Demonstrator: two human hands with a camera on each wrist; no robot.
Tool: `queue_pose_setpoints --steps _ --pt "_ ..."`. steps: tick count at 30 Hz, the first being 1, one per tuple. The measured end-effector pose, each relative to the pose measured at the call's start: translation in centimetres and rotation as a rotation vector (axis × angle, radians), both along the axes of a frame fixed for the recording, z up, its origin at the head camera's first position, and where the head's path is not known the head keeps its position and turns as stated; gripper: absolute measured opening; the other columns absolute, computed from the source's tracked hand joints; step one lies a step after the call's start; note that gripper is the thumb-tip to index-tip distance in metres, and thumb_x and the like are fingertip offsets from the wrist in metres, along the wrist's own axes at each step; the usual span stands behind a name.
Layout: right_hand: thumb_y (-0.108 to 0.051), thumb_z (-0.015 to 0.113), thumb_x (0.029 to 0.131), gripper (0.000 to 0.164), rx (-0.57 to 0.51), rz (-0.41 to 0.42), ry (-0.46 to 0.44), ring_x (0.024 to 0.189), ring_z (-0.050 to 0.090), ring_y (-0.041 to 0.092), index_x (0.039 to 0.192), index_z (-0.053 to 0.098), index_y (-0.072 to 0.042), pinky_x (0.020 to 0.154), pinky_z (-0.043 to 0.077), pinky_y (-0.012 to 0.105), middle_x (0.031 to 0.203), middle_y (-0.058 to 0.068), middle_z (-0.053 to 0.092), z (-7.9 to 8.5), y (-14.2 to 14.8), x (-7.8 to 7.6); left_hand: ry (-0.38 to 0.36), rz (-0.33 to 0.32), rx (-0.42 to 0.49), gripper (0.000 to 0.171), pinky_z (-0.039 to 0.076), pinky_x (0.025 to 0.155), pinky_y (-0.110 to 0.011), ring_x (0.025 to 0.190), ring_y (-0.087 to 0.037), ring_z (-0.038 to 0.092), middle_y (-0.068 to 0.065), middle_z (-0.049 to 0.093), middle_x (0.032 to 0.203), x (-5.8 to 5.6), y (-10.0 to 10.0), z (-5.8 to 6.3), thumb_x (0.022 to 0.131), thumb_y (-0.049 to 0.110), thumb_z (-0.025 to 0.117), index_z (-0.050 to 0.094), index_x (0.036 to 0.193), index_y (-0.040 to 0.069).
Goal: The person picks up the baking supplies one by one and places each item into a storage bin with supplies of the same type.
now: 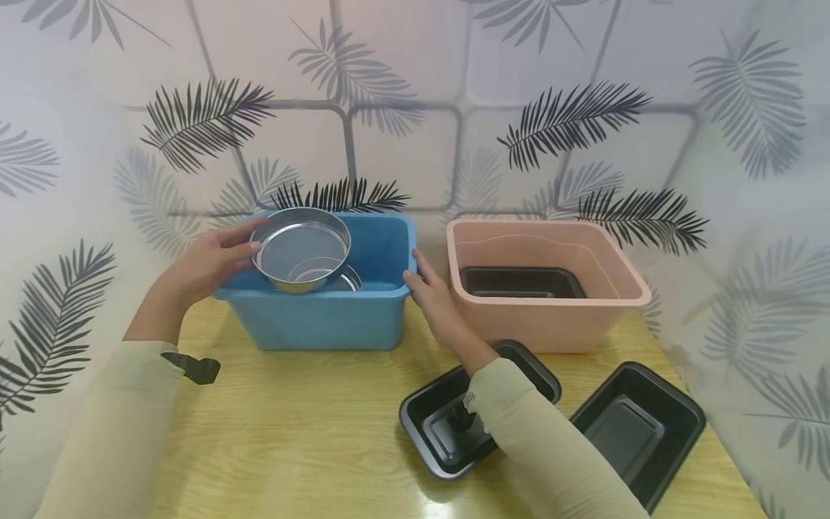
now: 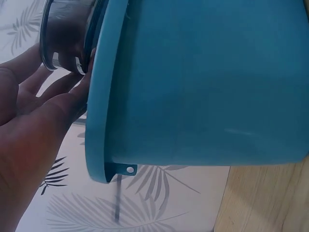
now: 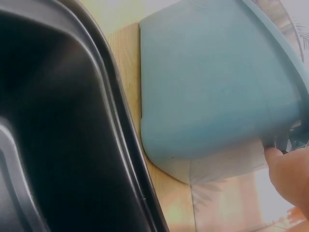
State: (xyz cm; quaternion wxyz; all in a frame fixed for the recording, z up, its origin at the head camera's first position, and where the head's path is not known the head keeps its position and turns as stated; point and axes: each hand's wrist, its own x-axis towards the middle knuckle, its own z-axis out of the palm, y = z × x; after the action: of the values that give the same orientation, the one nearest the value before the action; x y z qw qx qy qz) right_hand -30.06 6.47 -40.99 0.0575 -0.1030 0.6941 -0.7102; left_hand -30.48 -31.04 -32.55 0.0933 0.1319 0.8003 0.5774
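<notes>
My left hand (image 1: 217, 263) pinches the left edge of a shiny round cake pan (image 1: 301, 241), fingers behind it and thumb at its rim. The pan is tilted over the left part of a blue tub (image 1: 324, 324). Below it, another round metal pan (image 1: 351, 280) shows inside the tub, mostly hidden. In the left wrist view, the left fingers (image 2: 63, 99) hold the cake pan (image 2: 67, 34) right by the tub's rim (image 2: 99, 111). My right hand (image 1: 433, 295) grips the tub's right rim, its thumb (image 3: 275, 162) on the near side in the right wrist view.
A pink tub (image 1: 538, 313) with a dark pan (image 1: 521, 281) inside stands to the right. Two black loaf pans, one (image 1: 428, 407) under my right forearm and one (image 1: 674, 414) farther right, lie on the wooden table (image 1: 292, 425). A leaf-patterned wall covering (image 1: 415, 158) rises behind.
</notes>
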Motion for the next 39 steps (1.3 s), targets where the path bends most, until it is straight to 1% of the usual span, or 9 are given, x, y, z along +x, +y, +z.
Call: queue_pose_setpoints --steps 3,7,12,16,21,26,33,36,39 --pt "-0.031 0.049 0.107 0.063 0.002 -0.010 0.000 0.154 0.021 0.022 0.162 0.021 -0.025 0.123 0.027 0.046 0.169 0.002 0.017 -0.1 -0.1 0.0 -0.004 -0.005 -0.017 0.060 0.029 0.121 -0.049 0.152 -0.028 0.027 -0.004 0.017 0.170 -1.3 0.1 -0.3 0.106 0.015 0.053 0.028 0.160 0.016" --pt "-0.032 0.050 0.106 0.063 0.001 -0.010 0.004 0.154 0.021 0.021 0.162 0.022 -0.025 0.123 0.027 0.045 0.169 0.001 0.018 -0.2 0.0 0.0 -0.007 -0.039 -0.074 0.060 0.032 0.120 -0.052 0.151 -0.032 0.029 -0.009 0.019 0.169 -2.9 0.5 -0.8 0.105 0.008 0.050 0.027 0.160 0.013" --pt "-0.033 0.050 0.106 0.064 0.004 -0.007 0.022 0.154 0.021 0.021 0.162 0.021 -0.025 0.123 0.028 0.045 0.169 0.000 0.017 -0.2 0.1 -0.1 -0.029 -0.104 -0.126 0.061 0.032 0.119 -0.056 0.153 -0.035 0.022 -0.012 0.016 0.169 -4.4 1.3 -1.2 0.105 0.004 0.049 0.025 0.161 0.011" --pt "-0.034 0.050 0.106 0.064 0.006 0.005 0.032 0.154 0.021 0.021 0.162 0.020 -0.025 0.123 0.027 0.045 0.169 0.000 0.017 -0.2 0.1 0.0 -0.031 -0.135 -0.181 0.060 0.033 0.117 -0.058 0.153 -0.039 0.022 -0.016 0.016 0.168 -5.0 1.6 -1.5 0.105 0.004 0.049 0.024 0.160 0.008" --pt "-0.034 0.049 0.107 0.064 0.001 0.017 0.034 0.155 0.020 0.022 0.163 0.020 -0.024 0.124 0.026 0.046 0.169 0.000 0.016 -0.2 0.1 0.1 -0.053 -0.176 -0.236 0.060 0.034 0.116 -0.058 0.149 -0.044 0.026 -0.021 0.015 0.167 -6.0 1.9 -2.3 0.104 0.003 0.049 0.025 0.159 0.003" --pt "-0.036 0.049 0.107 0.064 0.001 0.018 0.028 0.154 0.021 0.020 0.163 0.020 -0.025 0.124 0.026 0.045 0.169 -0.002 0.016 -0.3 0.1 0.1 -0.076 -0.209 -0.288 0.057 0.035 0.115 -0.059 0.147 -0.046 0.028 -0.026 0.019 0.165 -6.7 2.2 -3.0 0.104 0.000 0.047 0.026 0.158 -0.001" --pt "-0.036 0.049 0.106 0.064 0.004 0.007 0.036 0.154 0.021 0.020 0.162 0.021 -0.025 0.124 0.027 0.046 0.169 -0.002 0.017 -0.2 0.2 0.2 -0.124 -0.210 -0.312 0.056 0.035 0.115 -0.060 0.148 -0.045 0.027 -0.026 0.022 0.164 -7.5 2.9 -3.4 0.104 0.000 0.047 0.029 0.157 -0.001" --pt "-0.036 0.048 0.107 0.064 0.010 0.015 0.040 0.155 0.020 0.020 0.163 0.020 -0.025 0.124 0.027 0.047 0.169 -0.001 0.016 -0.2 0.2 0.2 -0.114 -0.219 -0.368 0.057 0.037 0.114 -0.060 0.148 -0.046 0.026 -0.027 0.023 0.163 -7.8 3.2 -3.6 0.103 0.000 0.048 0.029 0.156 -0.002" --pt "-0.035 0.048 0.107 0.064 0.017 0.007 0.040 0.154 0.021 0.020 0.163 0.020 -0.024 0.123 0.027 0.046 0.169 -0.001 0.017 -0.3 0.2 0.2 -0.096 -0.206 -0.421 0.056 0.038 0.114 -0.059 0.149 -0.046 0.025 -0.026 0.026 0.162 -8.1 3.5 -3.8 0.102 0.000 0.050 0.033 0.156 0.000"
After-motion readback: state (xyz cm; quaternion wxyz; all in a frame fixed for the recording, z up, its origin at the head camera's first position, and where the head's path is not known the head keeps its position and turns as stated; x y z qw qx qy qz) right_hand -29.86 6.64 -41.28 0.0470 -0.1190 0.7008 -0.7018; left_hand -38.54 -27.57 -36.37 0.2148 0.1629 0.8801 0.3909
